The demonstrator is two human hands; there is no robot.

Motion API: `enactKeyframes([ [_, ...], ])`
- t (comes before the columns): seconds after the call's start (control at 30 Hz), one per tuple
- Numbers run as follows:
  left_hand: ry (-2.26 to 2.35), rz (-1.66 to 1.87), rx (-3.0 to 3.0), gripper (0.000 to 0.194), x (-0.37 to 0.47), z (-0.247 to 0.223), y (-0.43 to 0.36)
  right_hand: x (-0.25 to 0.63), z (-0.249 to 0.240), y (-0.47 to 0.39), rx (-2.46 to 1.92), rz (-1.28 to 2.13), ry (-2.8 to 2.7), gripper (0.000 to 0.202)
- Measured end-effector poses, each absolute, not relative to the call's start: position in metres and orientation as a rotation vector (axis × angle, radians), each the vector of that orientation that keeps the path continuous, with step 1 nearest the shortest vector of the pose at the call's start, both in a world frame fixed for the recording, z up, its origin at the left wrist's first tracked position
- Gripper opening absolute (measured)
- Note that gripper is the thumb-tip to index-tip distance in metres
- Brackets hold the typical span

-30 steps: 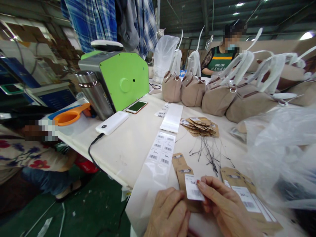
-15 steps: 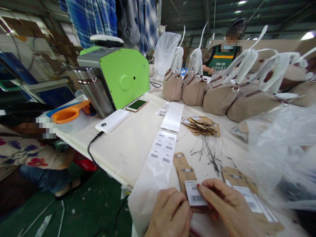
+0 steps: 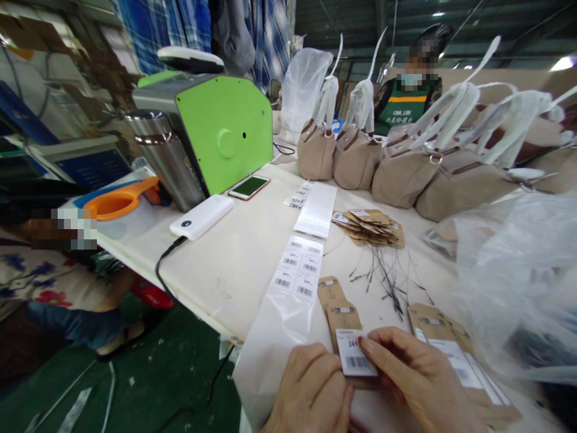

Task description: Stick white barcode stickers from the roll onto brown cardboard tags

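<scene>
A white barcode price sticker (image 3: 353, 356) lies over the lower part of a brown cardboard hang tag (image 3: 343, 317). My right hand (image 3: 417, 376) pinches the sticker's right edge between thumb and forefinger. At the tag's lower left, my left hand (image 3: 313, 388) is closed, its curled fingers against the tag's edge and their tips partly hidden. Another brown tag (image 3: 331, 291) lies just behind. Left of the tags runs a backing strip (image 3: 295, 270) with several barcode stickers on it. Tags bearing stickers (image 3: 455, 361) lie fanned out to the right of my right hand.
A pile of brown tags (image 3: 372, 227) with black strings (image 3: 390, 279) lies further back. Beige handbags (image 3: 406, 177) line the rear. Clear plastic (image 3: 518, 270) covers the right side. A phone (image 3: 249, 187), power bank (image 3: 202, 218), steel flask (image 3: 166, 162) and green machine (image 3: 225, 132) stand left.
The camera view has shifted slightly. Both hands stay at the same tag and sticker, with hardly any movement. The person across the table has shifted a little.
</scene>
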State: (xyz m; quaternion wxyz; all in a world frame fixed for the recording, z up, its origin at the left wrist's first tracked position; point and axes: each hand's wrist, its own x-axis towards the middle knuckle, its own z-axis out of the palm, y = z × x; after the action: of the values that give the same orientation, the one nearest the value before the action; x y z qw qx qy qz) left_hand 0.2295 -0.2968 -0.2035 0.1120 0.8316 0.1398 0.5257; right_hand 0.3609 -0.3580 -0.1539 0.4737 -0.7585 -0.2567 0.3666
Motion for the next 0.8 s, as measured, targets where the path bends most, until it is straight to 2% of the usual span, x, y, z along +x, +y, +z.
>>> enactKeyframes([
  [0.8, 0.404, 1.529, 2.441, 0.009, 0.229, -0.205, -0.297, 0.371, -0.159, -0.356, -1.931, 1.015, -0.75, 0.034],
])
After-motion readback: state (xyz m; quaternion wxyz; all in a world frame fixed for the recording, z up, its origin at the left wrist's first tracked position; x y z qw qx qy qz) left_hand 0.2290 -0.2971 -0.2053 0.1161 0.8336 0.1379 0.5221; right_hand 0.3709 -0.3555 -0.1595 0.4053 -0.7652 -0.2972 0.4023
